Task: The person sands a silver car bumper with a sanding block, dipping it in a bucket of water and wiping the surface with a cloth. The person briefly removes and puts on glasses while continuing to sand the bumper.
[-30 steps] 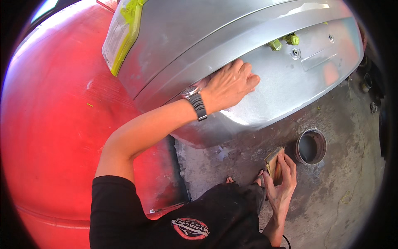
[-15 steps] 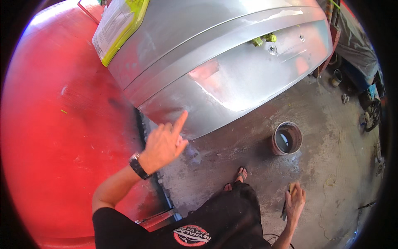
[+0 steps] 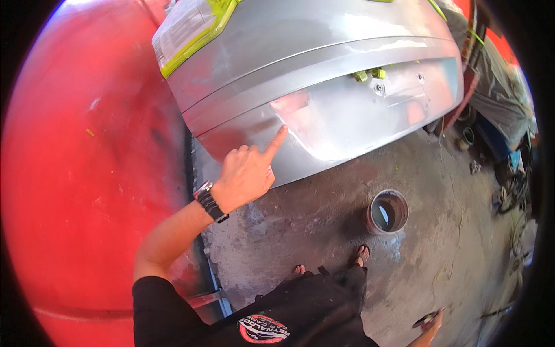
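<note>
- Head view: the left hand (image 3: 245, 174) has its index finger stretched out over the silver car panel (image 3: 352, 118), the other fingers curled in, with nothing held.
- The index fingertip lies at the pale edge of the panel's recess, just below a reddish patch (image 3: 291, 103) (whether it touches the surface, I cannot tell).
- The right hand (image 3: 435, 327) is low at the right, only partly in view, its fingers closed on a small dark piece (image 3: 425, 320) (too blurred to name), well apart from the panel.
- The panel fills the upper middle, ahead of the person; higher up the recess, two knobs wrapped in yellow-green tape (image 3: 378, 73) stick out near a round fitting (image 3: 379, 88).
- A dark-banded wristwatch (image 3: 210, 202) is on the left wrist.
- A large red surface (image 3: 87, 196) takes up the left side.
- On the stained concrete floor (image 3: 324, 214) stands a round bucket (image 3: 400, 213) with dark liquid (image 3: 382, 215) inside, between the panel and the right hand.
- A sandalled foot (image 3: 362, 253) is near the bucket, below the black shirt's (image 3: 306, 303) line of sight.
</note>
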